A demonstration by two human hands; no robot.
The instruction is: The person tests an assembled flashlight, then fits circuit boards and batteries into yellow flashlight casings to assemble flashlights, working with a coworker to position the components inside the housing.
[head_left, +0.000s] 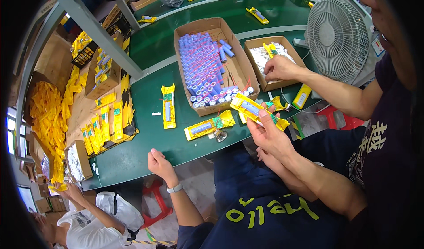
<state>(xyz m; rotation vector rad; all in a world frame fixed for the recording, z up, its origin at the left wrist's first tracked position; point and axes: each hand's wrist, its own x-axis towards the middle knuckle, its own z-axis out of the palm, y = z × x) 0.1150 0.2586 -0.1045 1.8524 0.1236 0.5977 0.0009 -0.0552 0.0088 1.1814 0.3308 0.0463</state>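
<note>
Just off the green table's front edge, my left hand is raised with its fingers curled in and nothing visible in them. My right hand is mostly hidden behind a co-worker's forearm; only some fingers show. Above it, the co-worker's left hand holds a yellow sleeve with a blue cell and green board. A similar yellow battery pack lies near the table edge, beside a small round metal-rimmed lamp part. Another yellow pack lies farther left.
A cardboard box of blue cells stands mid-table. The co-worker's other hand reaches into a box of white pieces. A fan stands at right. Yellow sleeves pile up at left, near another person. A red stool stands below.
</note>
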